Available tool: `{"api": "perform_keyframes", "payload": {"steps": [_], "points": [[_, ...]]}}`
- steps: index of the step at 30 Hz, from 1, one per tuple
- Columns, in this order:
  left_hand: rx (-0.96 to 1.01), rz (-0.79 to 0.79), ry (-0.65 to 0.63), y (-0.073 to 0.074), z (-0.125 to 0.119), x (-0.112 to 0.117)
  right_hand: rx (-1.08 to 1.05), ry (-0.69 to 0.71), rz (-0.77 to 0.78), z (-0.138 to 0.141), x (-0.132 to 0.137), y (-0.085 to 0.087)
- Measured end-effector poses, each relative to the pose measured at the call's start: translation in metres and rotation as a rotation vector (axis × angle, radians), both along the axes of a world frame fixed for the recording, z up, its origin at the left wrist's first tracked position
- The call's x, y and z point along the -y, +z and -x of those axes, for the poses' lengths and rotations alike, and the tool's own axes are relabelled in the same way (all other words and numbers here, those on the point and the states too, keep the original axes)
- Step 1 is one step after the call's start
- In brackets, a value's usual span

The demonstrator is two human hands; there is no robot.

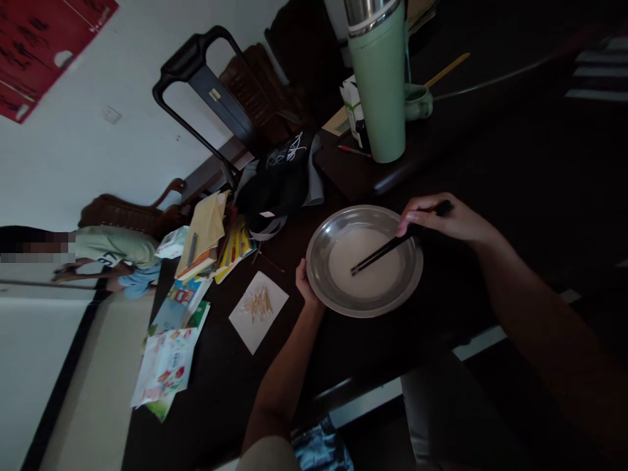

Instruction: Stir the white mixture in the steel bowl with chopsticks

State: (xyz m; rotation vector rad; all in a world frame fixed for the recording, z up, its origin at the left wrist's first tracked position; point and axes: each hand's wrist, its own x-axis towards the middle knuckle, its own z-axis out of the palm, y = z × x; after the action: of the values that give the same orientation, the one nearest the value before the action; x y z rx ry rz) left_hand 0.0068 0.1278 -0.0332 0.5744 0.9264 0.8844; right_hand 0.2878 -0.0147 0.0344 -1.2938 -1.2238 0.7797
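A round metal bowl (318,288) stands on the dark table in front of me, with a whitish liquid (363,261) in it. My left hand (308,284) grips the bowl's left rim, its fingers partly hidden beneath the edge. Over the right rim, my right hand (436,217) is closed around a pair of black chopsticks (385,248). Their tips reach into the liquid near the middle of the bowl. Left of the bowl lies a white paper sheet (250,333) bearing a small pile of thin pale sticks (259,303).
A tall green tumbler (379,91), a green cup (418,103) and a red pen (354,151) stand or lie beyond the bowl. Books (203,242), printed packets (167,366) and a black bag (275,186) occupy the left side. Another person (118,248) is at far left.
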Motion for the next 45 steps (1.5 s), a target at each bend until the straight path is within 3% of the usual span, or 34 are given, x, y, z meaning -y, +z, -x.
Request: {"api": "perform_keyframes", "payload": {"steps": [6,8,13,15,19,21,26,28,31,33,35,38,40,42,45], "points": [[-0.011,0.018,0.024,0.001,-0.001,0.0,-0.084,-0.369,-0.114,-0.007,0.003,-0.003],[-0.003,0.018,0.042,0.002,-0.001,0.001,-0.113,-0.325,-0.107,-0.008,0.004,-0.004],[-0.005,0.038,0.048,0.001,-0.002,0.0,-0.006,-0.001,0.0,-0.002,0.001,0.0],[-0.015,0.03,0.041,0.0,-0.001,-0.001,0.027,-0.07,-0.025,-0.001,0.0,0.0],[-0.027,0.007,0.027,-0.002,0.002,-0.003,-0.064,-0.338,-0.113,-0.007,0.004,-0.003],[-0.018,0.018,0.022,-0.002,0.002,-0.003,-0.103,-0.314,-0.107,-0.008,0.005,-0.004],[0.012,0.014,0.0,-0.001,0.001,-0.001,0.016,0.011,-0.003,-0.004,0.001,-0.002],[0.015,0.023,0.005,0.0,0.0,0.0,0.048,-0.037,-0.04,-0.003,-0.001,-0.002],[0.016,0.045,0.016,0.001,0.0,0.0,-0.017,-0.267,-0.118,-0.007,0.001,-0.005],[0.017,0.044,0.026,0.001,0.0,-0.001,-0.081,-0.344,-0.145,-0.01,0.004,-0.006],[0.017,0.033,0.021,0.0,0.001,-0.001,-0.099,-0.289,-0.122,-0.01,0.006,-0.005],[0.018,0.025,-0.002,-0.001,0.002,-0.002,-0.039,-0.043,-0.036,-0.005,0.003,-0.002],[0.016,0.037,-0.001,-0.002,0.003,-0.002,0.015,0.042,-0.02,-0.002,0.001,-0.001],[0.011,0.047,0.005,-0.002,0.002,-0.002,0.042,-0.038,-0.048,-0.001,0.0,-0.001],[0.004,0.037,0.009,-0.002,0.002,-0.002,-0.018,-0.275,-0.115,-0.004,0.002,-0.003]]}}
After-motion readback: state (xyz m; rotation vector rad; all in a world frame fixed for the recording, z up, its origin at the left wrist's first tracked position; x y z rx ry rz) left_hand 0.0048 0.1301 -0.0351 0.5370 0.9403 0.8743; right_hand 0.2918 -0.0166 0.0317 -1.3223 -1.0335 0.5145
